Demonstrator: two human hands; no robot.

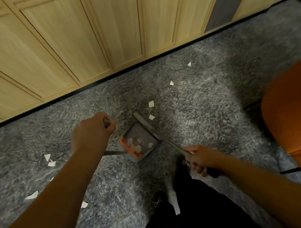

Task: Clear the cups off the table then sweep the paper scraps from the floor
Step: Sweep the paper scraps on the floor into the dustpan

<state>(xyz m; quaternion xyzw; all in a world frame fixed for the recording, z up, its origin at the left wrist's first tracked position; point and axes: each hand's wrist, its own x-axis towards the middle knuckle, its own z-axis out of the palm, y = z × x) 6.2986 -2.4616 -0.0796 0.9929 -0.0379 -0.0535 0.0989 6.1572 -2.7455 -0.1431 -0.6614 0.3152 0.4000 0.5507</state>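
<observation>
My right hand [198,159] is wrapped around the broom handle [176,148] low down, knuckles up; my left hand [91,133] grips the top of the dustpan's upright handle [106,122]. Each is closed on its own tool, the two held apart with the pan between them. That split makes sense to me: one steadies, one drives.

Nearest me, paper scraps [32,195] lie loose on the grey carpet [200,109], by my feet and out to the left, not yet reached.

Mid-field, the dustpan [139,144] sits flat on the carpet, orange comb at its rear wall, several white scraps already inside. The broom head [143,122] lies along the pan's open lip, touching it, I judge to push scraps in without letting them skid past.

Just beyond the lip, two scraps [151,110] wait; two more trail farther toward the wood cabinet fronts [67,48] along the carpet's far edge. An orange chair [292,116] stands at right.

No cups or table in view. Sweeping looks partway through.
</observation>
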